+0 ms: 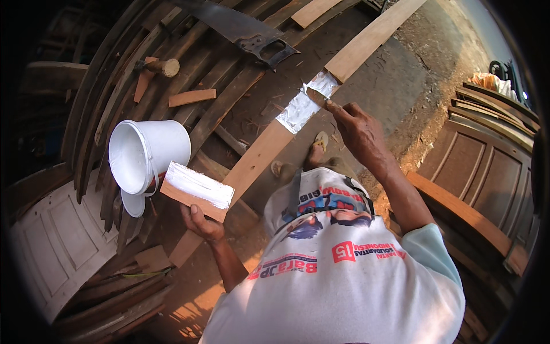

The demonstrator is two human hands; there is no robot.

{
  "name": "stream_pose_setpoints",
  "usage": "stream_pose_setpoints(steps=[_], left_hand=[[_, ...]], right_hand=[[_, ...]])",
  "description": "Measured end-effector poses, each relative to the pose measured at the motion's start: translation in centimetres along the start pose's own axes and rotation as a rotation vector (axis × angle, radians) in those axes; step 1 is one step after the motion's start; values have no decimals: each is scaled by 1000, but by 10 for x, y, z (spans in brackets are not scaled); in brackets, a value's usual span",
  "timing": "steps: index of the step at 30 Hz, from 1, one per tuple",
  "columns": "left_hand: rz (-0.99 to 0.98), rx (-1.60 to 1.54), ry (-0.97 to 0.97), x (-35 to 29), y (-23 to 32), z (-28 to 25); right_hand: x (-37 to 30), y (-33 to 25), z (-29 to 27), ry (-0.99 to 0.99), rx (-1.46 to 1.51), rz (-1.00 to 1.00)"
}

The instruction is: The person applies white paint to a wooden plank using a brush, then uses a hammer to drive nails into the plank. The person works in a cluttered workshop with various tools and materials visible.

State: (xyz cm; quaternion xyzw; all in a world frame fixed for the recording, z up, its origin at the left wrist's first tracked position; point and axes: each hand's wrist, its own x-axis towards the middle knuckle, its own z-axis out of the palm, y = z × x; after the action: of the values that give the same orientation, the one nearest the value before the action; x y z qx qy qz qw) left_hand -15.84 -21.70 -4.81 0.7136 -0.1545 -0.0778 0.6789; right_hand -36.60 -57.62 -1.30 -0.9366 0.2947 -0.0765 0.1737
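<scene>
My left hand (201, 225) is closed around a short wooden block (193, 199), holding it from beneath. A thick layer of white paste (197, 184) covers the block's upper face. In my right hand (361, 132), the fingers pinch a thin, flat, brownish spreader (316, 96); whether it is wood or metal I cannot tell. Its tip touches the wet white paste (298, 110) smeared over a lapped section of a long wooden plank (260, 149). That plank runs diagonally from lower left to upper right, with a raised step of wood above the smeared part.
Left of the plank, a white bucket (166, 140) lies tipped on stacked timber (200, 94). A handsaw (246, 34), a wooden-headed mallet (166, 67) and an offcut (193, 97) rest there too. Panelled doors lean at left (63, 246) and right (475, 166). My sandalled feet stand below the plank.
</scene>
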Motion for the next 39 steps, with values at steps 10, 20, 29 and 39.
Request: stream_pose_setpoints(steps=[10,20,29,39], left_hand=[[52,73,0,1,-4,-5],[73,33,-18,2,-3,-2],[137,87,-39,1,-15,-12],[243,282,-70,0,-20,-20]], right_hand=[[-2,15,-4,62,198,103],[-32,-3,2,-45,444,74],[-57,-11,19,-10,467,92],[-32,-27,12,-42,233,-57]])
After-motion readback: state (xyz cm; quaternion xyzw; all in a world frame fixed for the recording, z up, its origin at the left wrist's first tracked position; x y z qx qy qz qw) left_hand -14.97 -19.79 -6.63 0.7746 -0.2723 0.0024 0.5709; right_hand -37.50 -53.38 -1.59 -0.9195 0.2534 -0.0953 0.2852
